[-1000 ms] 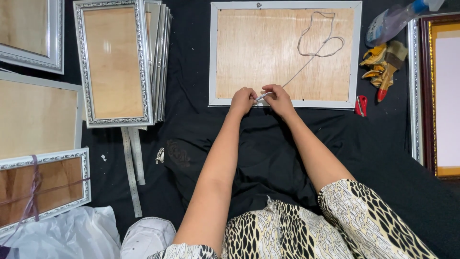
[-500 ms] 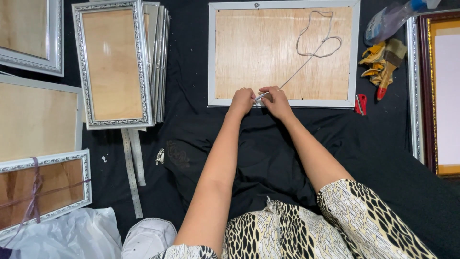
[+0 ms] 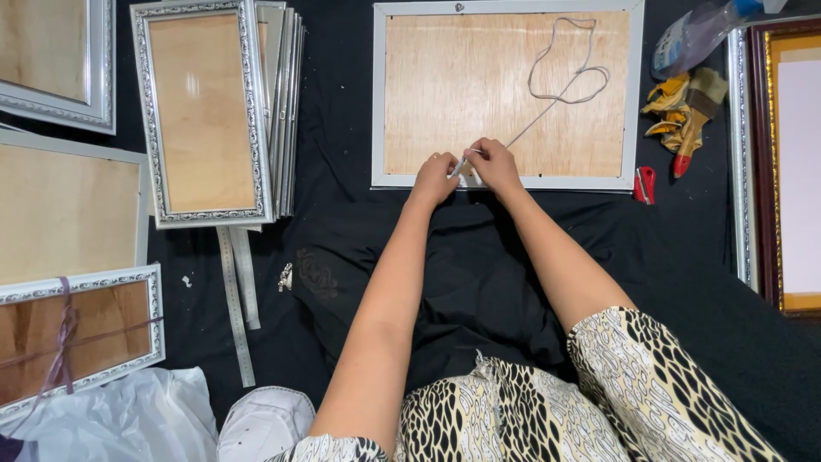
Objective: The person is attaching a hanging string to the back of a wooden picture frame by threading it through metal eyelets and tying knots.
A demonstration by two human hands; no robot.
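Observation:
A white picture frame (image 3: 379, 94) lies face down ahead of me, its plywood back (image 3: 479, 85) showing. A pale cord (image 3: 564, 73) loops across the plywood and runs down to the frame's near edge. My left hand (image 3: 434, 178) and my right hand (image 3: 494, 164) meet at that near edge, fingers pinched on the end of the cord, where a small metal piece shows between them.
A stack of silver ornate frames (image 3: 205, 111) lies to the left, with more frames (image 3: 68, 214) at the far left. Metal rulers (image 3: 235, 299) lie on the black cloth. A red cutter (image 3: 646, 184), a brush with a rag (image 3: 688, 115) and a dark frame (image 3: 782, 162) are on the right.
Both hands stay at the frame's near edge with only small finger movements on the cord. The cord's loop has shifted slightly.

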